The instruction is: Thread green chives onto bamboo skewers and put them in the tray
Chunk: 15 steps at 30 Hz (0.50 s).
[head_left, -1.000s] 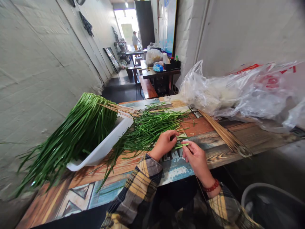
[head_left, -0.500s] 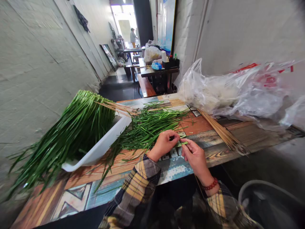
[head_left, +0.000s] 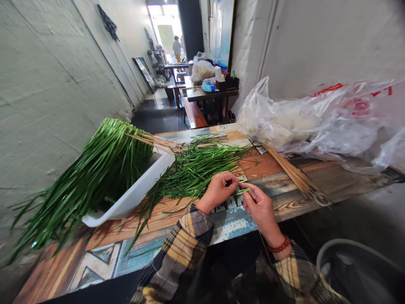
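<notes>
My left hand (head_left: 219, 191) is closed in a pinch on green garlic chive stalks (head_left: 243, 191) near the front of the table. Close by on its right, my right hand (head_left: 261, 207) pinches as well, with a thin bamboo skewer (head_left: 265, 247) running down from beneath its palm. The skewer's tip is hidden around the fingers. Loose garlic chives (head_left: 202, 166) lie in a pile just beyond my left hand. Further left, a thick bundle of skewered chives (head_left: 117, 156) rests in a white tray (head_left: 133, 196), its leaves hanging over the side.
Bare skewers (head_left: 289, 173) lie in a bunch at the right. Behind them sit clear plastic bags (head_left: 316, 122) against the wall. A grey bin (head_left: 329, 249) stands on the floor at lower right. Another table (head_left: 202, 95) and a distant person (head_left: 177, 48) are further back.
My right hand has shifted very slightly right. Both hands keep the same pinch, and the things on the table look unmoved.
</notes>
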Motion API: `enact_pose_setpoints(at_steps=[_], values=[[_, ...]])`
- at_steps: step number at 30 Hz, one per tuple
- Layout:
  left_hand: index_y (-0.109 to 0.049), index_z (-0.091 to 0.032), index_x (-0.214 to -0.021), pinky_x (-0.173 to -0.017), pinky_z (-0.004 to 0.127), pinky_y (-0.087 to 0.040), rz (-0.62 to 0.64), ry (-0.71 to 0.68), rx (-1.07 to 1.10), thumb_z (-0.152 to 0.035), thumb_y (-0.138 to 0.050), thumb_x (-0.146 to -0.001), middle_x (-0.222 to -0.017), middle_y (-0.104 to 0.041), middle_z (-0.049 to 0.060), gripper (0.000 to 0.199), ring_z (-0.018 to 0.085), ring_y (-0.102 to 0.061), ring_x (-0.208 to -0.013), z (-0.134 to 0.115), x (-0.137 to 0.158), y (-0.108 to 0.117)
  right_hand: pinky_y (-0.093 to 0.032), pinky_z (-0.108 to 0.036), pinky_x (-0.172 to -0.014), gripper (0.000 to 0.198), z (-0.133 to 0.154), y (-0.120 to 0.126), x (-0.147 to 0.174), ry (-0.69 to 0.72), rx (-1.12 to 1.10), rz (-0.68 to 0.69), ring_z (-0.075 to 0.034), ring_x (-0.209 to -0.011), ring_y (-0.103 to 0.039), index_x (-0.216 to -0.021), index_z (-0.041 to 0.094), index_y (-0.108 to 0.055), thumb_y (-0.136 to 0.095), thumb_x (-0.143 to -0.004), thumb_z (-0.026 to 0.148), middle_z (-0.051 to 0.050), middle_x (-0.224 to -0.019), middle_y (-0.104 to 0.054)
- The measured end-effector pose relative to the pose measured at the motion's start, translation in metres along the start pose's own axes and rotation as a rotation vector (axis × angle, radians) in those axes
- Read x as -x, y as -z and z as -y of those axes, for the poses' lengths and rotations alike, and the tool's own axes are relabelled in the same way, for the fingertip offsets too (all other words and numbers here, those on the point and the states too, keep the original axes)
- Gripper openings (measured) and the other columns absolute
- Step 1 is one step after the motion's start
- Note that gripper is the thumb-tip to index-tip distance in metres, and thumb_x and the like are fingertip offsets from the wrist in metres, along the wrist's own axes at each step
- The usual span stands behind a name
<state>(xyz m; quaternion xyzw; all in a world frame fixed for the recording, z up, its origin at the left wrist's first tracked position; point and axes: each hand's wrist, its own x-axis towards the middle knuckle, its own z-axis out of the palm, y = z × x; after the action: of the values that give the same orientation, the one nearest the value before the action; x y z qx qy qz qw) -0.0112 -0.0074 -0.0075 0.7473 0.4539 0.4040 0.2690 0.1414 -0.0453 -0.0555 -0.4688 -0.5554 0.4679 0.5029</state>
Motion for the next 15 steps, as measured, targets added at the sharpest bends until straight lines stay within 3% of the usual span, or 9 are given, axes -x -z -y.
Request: enact_pose_setpoints(at_steps=[15], values=[[-0.066,-0.014,-0.069,-0.063,0.021,-0.04,-0.015,-0.045,0.003,-0.01,-0.055,-0.078,-0.069,-0.06,0.001,0.015,0.01,-0.054,-0.066,-0.0009,0.0002,-0.0001,-0.032,-0.02,-0.04,0.032,0.0008,-0.001,-0.0006,-0.011,-0.001,-0.001,-0.008,-0.04,-0.04,-0.113,0.017,-0.059,-0.053,-0.087,0.035,0.005,-0.053,-0.05]])
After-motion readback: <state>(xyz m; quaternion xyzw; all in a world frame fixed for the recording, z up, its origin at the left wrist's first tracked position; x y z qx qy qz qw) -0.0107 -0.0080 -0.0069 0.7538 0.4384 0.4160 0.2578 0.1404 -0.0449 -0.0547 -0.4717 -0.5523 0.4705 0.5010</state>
